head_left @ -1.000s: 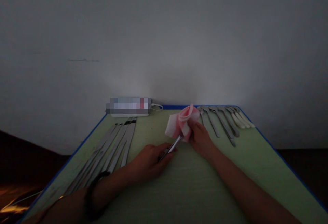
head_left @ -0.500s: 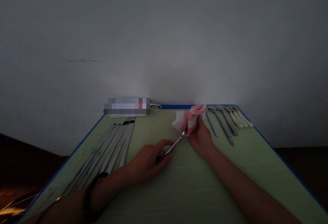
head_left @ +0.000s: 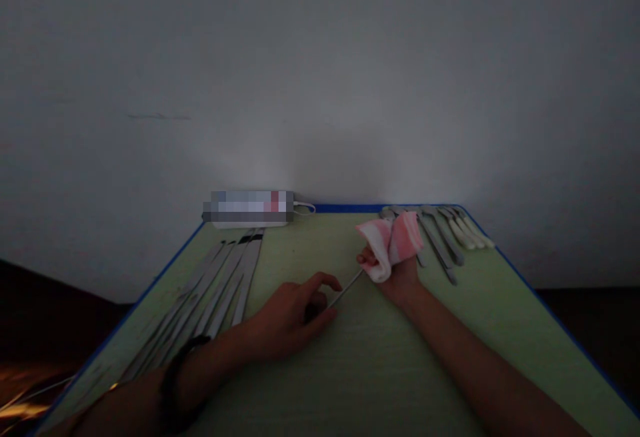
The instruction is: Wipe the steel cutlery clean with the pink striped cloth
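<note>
Left forearm (head_left: 220, 347): one thick, rounded black bracelet (head_left: 173, 380). Elbow-side of the bracelet: a thin band with gold-coloured glint (head_left: 114, 387); bangle or cuff edge cannot be determined. Beyond the bracelet, left hand (head_left: 295, 314): bare. Right of the bracelet, right hand (head_left: 401, 280) and right forearm (head_left: 460, 347): bare.

- One camera sits on the person's head.
- It looks forward and down at the tabletop (head_left: 350, 370), with the left hand (head_left: 290, 317) and right hand (head_left: 400, 280) near.
- The wall (head_left: 320, 57) fills the top half.
</note>
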Action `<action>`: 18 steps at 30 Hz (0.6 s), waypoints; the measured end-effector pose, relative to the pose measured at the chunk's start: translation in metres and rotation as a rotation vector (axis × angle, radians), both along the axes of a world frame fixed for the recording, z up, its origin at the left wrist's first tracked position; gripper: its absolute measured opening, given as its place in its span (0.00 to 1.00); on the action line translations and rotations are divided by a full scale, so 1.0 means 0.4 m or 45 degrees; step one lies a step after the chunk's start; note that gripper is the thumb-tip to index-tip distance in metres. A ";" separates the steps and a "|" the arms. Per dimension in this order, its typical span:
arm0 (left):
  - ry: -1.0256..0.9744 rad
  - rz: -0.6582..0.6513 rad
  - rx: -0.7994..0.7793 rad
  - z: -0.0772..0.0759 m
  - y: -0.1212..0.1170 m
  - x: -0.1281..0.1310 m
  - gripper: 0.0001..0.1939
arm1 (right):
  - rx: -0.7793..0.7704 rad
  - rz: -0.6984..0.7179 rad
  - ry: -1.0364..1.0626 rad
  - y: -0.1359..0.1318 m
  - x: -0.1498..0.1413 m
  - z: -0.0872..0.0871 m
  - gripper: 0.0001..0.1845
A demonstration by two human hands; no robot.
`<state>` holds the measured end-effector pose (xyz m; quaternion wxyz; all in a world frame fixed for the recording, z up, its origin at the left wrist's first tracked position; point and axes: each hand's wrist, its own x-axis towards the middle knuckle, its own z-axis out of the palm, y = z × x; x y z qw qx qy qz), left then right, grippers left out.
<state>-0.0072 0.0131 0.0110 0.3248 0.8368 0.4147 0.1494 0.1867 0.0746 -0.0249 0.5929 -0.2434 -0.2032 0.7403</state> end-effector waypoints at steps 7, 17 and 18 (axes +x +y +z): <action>-0.061 -0.003 -0.057 -0.004 0.001 -0.004 0.14 | 0.020 0.026 -0.042 0.001 0.000 0.000 0.22; -0.071 -0.019 -0.075 -0.002 0.001 -0.006 0.12 | -0.058 0.042 0.020 0.001 0.000 0.005 0.25; -0.072 -0.024 -0.078 0.000 0.001 -0.006 0.12 | -0.058 0.046 0.019 0.001 -0.001 0.005 0.26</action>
